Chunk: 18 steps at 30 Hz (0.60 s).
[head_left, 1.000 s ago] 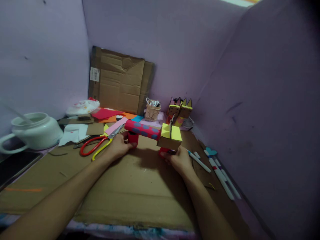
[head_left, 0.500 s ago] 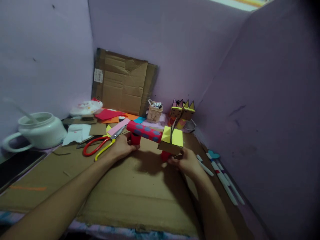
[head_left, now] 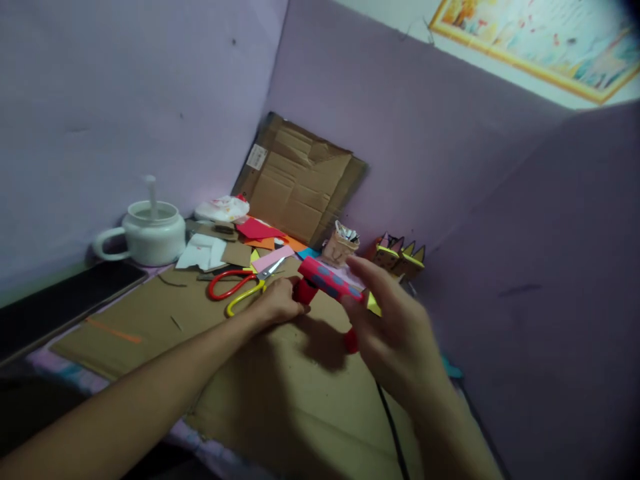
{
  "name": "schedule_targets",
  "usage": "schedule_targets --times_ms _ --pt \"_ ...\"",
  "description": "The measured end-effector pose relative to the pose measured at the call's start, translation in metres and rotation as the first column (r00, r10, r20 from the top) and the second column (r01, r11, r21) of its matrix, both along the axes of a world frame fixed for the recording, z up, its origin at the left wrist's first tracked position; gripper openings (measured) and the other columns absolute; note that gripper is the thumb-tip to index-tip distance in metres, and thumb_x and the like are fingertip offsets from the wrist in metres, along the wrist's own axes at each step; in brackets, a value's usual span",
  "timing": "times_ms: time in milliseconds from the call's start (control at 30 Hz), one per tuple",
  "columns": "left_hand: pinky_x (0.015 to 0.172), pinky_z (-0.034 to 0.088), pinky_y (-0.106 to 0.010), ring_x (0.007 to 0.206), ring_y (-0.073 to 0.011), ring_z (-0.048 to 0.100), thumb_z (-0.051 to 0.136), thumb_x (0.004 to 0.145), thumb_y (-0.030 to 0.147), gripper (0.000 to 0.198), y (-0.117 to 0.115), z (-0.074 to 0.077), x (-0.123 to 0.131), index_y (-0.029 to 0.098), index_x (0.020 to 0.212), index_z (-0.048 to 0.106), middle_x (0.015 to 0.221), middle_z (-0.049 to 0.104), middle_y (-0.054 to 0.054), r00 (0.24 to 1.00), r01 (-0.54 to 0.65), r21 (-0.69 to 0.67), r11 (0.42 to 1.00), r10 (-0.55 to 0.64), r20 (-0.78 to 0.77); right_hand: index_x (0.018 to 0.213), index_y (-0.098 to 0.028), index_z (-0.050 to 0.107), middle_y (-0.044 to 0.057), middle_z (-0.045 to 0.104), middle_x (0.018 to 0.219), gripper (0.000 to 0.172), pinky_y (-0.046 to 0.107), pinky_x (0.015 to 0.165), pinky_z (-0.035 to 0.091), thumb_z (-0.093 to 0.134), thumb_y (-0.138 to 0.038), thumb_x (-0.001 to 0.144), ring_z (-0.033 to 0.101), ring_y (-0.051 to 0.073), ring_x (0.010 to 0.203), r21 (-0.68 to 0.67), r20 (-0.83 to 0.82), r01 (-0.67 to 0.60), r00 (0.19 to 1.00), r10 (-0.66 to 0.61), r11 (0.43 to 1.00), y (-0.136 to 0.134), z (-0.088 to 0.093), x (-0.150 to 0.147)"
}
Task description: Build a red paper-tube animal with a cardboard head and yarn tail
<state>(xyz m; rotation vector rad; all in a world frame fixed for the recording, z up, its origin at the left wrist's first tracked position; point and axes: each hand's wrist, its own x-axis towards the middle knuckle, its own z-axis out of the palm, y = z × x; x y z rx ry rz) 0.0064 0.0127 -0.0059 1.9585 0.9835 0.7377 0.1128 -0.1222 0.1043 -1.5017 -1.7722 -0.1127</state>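
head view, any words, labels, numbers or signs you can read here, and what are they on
Nothing here can be read.
White sticker on the brown cardboard sheet leaning on the wall: print too blurred to read.
Framed picture high on the wall: no legible text.
Red paper-roll figure with blue dots, red-and-yellow scissors: no text visible.

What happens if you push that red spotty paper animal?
It probably slides or tips easily: the paper animal stands on narrow red legs, and the left hand holds one. Its rolled-paper body looks light and crushable.

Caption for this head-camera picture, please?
Left hand steadies a red spotted paper-roll animal on cardboard; right hand hovers in front, scissors nearby.
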Motion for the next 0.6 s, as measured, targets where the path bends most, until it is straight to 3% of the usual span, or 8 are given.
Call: schedule_targets --times_ms 133,233,367,600 --pt "0.053 0.038 -0.024 0.064 -0.0170 0.057 0.064 0.057 0.025 0.023 0.001 -0.003 0.000 0.018 0.078 0.058 0.068 0.062 0.000 1.000 -0.003 0.012 1.000 0.003 0.000 0.126 -0.010 0.041 0.019 0.052 0.124 0.058 0.044 0.093 0.039 0.056 -0.013 0.070 0.047 0.030 0.115 -0.172 0.264 0.120 0.962 -0.071 0.978 0.049 -0.018 0.004" --pt "0.054 0.039 -0.024 0.066 -0.0179 0.058 0.063 0.056 0.023 0.022 0.000 -0.002 -0.001 0.019 0.077 0.059 0.070 0.063 -0.001 1.000 -0.004 0.006 1.000 0.004 -0.013 0.130 -0.005 0.036 0.021 0.051 0.123 0.070 0.043 0.092 0.038 0.061 -0.011 0.065 0.047 0.033 0.113 -0.311 0.411 0.260 0.904 -0.117 0.914 0.064 -0.028 0.012" --pt "0.053 0.038 -0.024 0.066 -0.0189 0.058 0.065 0.055 0.026 0.024 -0.001 -0.002 -0.002 0.019 0.077 0.060 0.068 0.063 -0.002 0.999 -0.015 -0.013 1.000 0.014 -0.040 0.127 -0.007 0.040 0.018 0.059 0.111 0.057 0.037 0.081 0.040 0.055 -0.011 0.072 0.055 0.030 0.100 -0.400 0.542 0.409 0.827 -0.148 0.820 0.063 -0.029 0.009" --pt "0.054 0.039 -0.026 0.067 -0.0200 0.059 0.065 0.057 0.032 0.026 -0.001 -0.003 -0.001 0.019 0.080 0.061 0.071 0.064 -0.002 0.998 -0.012 -0.001 1.000 0.012 -0.057 0.129 -0.006 0.037 0.016 0.060 0.108 0.052 0.032 0.070 0.037 0.050 -0.008 0.078 0.057 0.028 0.096 -0.400 0.602 0.470 0.782 -0.162 0.787 0.062 -0.028 0.001"
